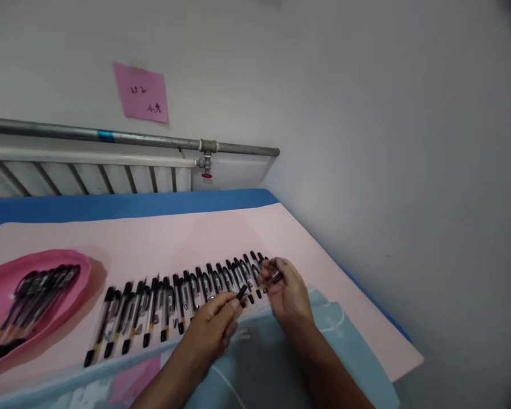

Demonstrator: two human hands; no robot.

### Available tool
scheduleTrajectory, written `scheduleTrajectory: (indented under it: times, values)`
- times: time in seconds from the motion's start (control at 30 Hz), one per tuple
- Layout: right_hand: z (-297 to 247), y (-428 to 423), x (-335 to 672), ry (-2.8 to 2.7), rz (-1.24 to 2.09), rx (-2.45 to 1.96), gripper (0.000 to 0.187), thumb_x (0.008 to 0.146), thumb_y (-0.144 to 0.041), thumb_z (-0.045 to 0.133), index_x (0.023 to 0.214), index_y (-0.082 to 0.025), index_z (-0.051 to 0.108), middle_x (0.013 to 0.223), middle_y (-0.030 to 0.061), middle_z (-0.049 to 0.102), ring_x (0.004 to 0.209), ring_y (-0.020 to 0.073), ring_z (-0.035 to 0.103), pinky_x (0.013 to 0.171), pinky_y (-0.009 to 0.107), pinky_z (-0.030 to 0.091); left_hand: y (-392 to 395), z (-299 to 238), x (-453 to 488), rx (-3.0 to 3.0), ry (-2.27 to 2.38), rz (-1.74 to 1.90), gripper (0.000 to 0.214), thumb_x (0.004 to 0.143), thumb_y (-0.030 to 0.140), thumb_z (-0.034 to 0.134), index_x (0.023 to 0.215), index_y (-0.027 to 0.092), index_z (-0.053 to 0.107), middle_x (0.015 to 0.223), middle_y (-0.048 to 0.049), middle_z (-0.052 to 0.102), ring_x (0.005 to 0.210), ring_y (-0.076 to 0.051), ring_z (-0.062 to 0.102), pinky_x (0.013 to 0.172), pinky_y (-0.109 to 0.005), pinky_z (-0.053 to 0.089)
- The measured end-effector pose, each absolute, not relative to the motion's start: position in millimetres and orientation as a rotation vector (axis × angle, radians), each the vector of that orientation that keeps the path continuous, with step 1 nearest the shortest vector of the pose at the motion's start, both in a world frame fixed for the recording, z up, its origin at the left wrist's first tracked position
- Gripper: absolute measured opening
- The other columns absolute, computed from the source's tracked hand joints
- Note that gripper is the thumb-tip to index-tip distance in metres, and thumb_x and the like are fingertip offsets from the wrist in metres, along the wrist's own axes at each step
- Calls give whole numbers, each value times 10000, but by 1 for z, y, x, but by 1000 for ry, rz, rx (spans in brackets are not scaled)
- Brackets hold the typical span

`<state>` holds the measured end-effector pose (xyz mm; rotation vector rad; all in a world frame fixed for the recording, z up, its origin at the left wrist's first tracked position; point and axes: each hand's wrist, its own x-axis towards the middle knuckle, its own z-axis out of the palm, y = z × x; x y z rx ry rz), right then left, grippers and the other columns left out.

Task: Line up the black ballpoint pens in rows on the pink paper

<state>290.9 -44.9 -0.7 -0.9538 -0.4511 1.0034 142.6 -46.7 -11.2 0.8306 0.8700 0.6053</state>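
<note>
**Fingertip Holds, Liable to Slip**

Left hand (216,325): pinches a short black piece (241,292), by its look a cap, between thumb and forefinger, closed with no visible gap. Likely fault: loss of the piece, from so small a hold at the very tips.

Right hand (290,295): curls round a slim dark piece (276,277), fingers bent inward; firmness of hold and exact part lost to blur. Likely fault: a drop among the black pens, if slackly held.

Black pens (165,309): set side by side on the pink mat (162,238), from near left to far right, as far as the right hand. Likely fault: neighbours knocked askew, from a knuckle brushing the closest ones.

Pale blue cloth (353,347): lies along the near side, just beside the near ends. Likely fault: ends pushed out of line, from a shift of the fabric.

Pink tray (86,278): stands at left, well apart from both hands; contains bunched pens (40,307). Likely fault: a slide of the bunch, only if tipped.
</note>
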Motion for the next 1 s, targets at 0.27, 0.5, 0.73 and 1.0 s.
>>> scheduleTrajectory:
  times: [0.27,0.5,0.73,1.0]
  values:
    - [-2,-58,269,-719,1161,-1125,201,742,-350,587,718,-150,580,589,-41,469,378,20,310,343,159,223,-49,-12,141,868,850,689,326,720,456,574,906,190,547,474,87,416,339,-24,260,336,-153,161]
    - [7,-57,304,-462,936,-981,172,730,-331,588,698,-166,551,615,-53,460,369,3,265,340,153,219,-38,1,130,807,1052,824,390,663,479,611,936,207,554,463,94,420,314,-23,269,310,-129,166]
    - [4,-59,323,-485,872,-1090,169,719,-340,585,710,-176,545,560,-61,448,345,13,258,318,160,185,-33,-1,120,719,1052,817,368,641,463,655,903,219,568,486,98,400,321,-7,229,296,-108,137]
    - [1,-69,333,-457,800,-1108,174,701,-343,596,706,-176,550,566,-58,459,351,12,265,322,162,194,-26,3,113,621,1014,929,321,647,401,668,892,208,592,487,94,381,319,-13,236,274,-105,154]
